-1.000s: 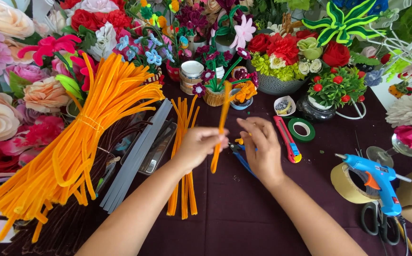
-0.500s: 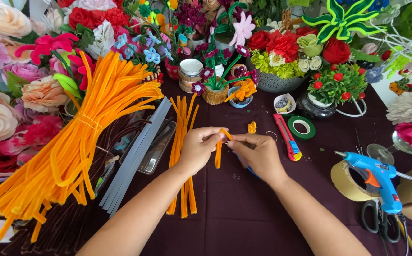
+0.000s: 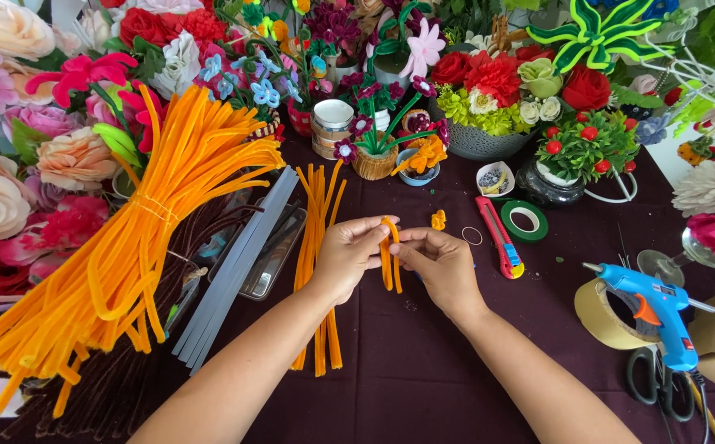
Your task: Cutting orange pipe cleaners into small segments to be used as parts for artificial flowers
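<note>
A folded orange fuzzy pipe cleaner (image 3: 390,261) is pinched at its top bend between the closed fingertips of left hand (image 3: 348,256) and right hand (image 3: 438,265), above a dark purple tablecloth (image 3: 423,362).

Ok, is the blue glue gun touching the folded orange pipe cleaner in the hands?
Apart. The head view shows the glue gun lying at the right of the table, with bare dark cloth between it and the pipe cleaner pinched by the left hand and right hand.

Blue glue gun (image 3: 658,308), green tape roll (image 3: 524,220), scissors (image 3: 660,385), red utility knife (image 3: 499,236), grey strips (image 3: 234,275)
</note>
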